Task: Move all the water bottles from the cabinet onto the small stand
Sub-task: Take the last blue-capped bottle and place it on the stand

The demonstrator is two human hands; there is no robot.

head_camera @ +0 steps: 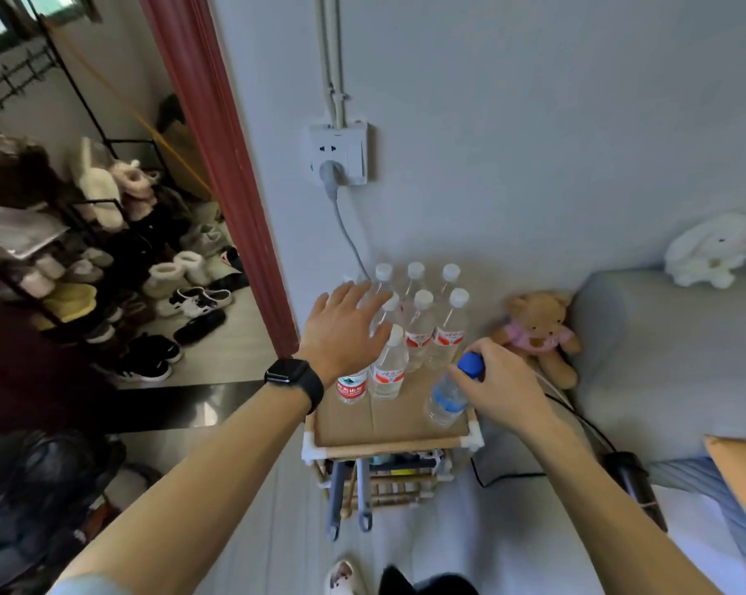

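Blue-cap bottle (446, 399) at near-right corner of stand (388, 442), right hand (498, 386) grip clamped on its neck. Far left, left hand (345, 332), grip apart, over white-cap bottles (418, 328). Risk: bottle v. close to edge, may tip off; a spread finger may topple the pack.
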